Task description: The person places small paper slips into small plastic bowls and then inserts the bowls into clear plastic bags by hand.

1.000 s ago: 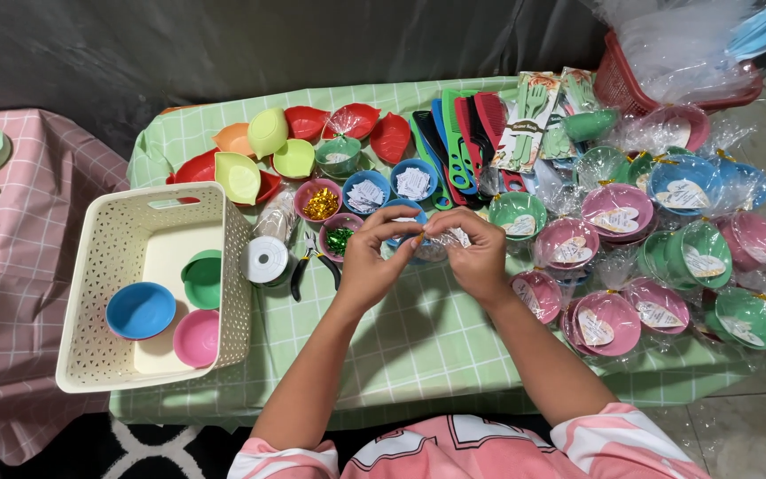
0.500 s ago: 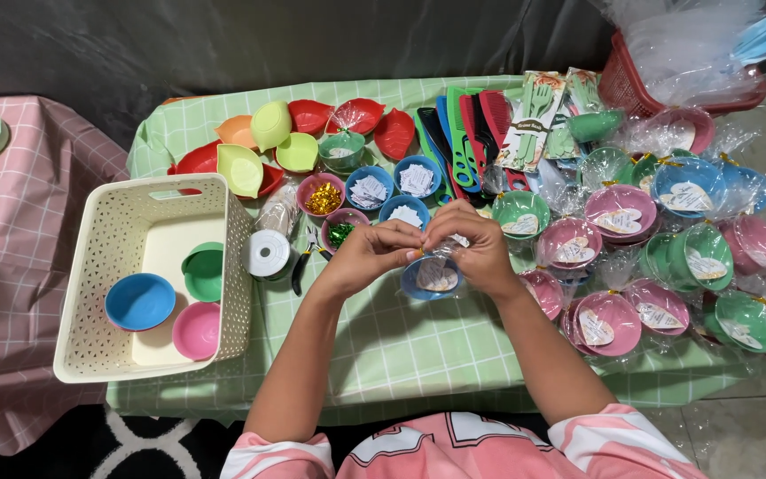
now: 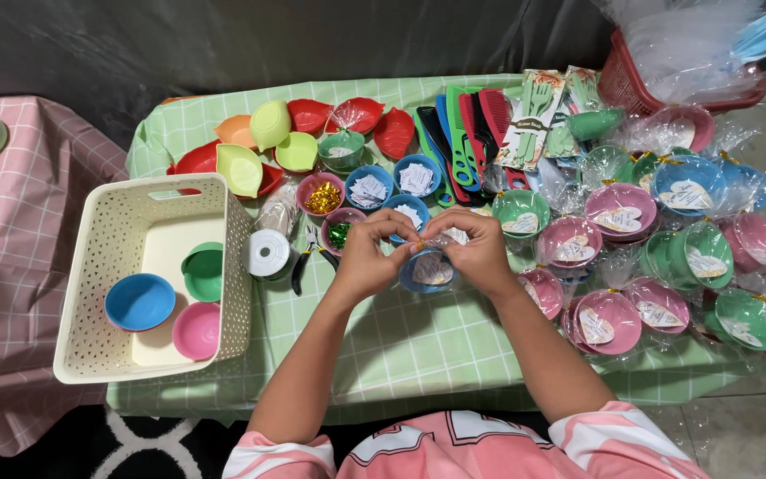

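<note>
Blue bowl [image 3: 428, 270] in clear plastic wrap sat just in front of the row of small filled bowls [image 3: 374, 189], mouth up, with no long axis to speak of, being round. From the head view, the left hand [image 3: 367, 258] and right hand [image 3: 474, 251] both pinched the gathered wrap above the bowl's rim, fingertips nearly touching. Judging by this, the closing of the wrap was under way; tying it off would call for a steady pinch. The cream basket [image 3: 135, 204] stood well apart, left of the bowl.
</note>
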